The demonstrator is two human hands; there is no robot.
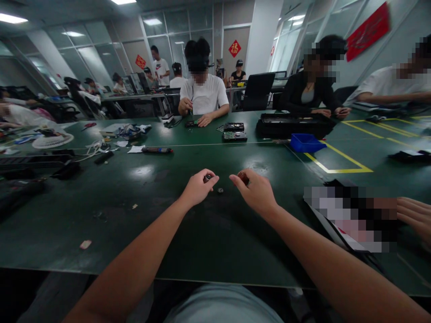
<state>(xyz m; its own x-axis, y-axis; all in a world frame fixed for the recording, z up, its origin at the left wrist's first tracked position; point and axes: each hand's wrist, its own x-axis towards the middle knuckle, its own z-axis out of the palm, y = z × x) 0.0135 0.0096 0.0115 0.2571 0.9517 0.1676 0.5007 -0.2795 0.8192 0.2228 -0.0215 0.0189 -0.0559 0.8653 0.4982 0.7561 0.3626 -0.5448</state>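
Just above the green table (pixel 215 251), my left hand (pixel 198 188) has its fingers curled round a small dark, shiny piece (pixel 208 178), mostly hidden by the thumb and forefinger. Opposite it, my right hand (pixel 257 193) is closed on a small brown, rounded object (pixel 243 178), whose kind I cannot make out. The two hands are apart. Between them a small grey metallic part (pixel 220 190) lies on the tabletop, touched by neither hand.
Across the table a person (pixel 204 94) handles a dark device. Hard drives (pixel 235 136) lie nearby. A blue bin (pixel 307 142) stands to the right, beside yellow tape. At the far right rests a co-worker's hand (pixel 415 217). A screwdriver-like tool (pixel 157 150) and cables (pixel 96 148) lie left.
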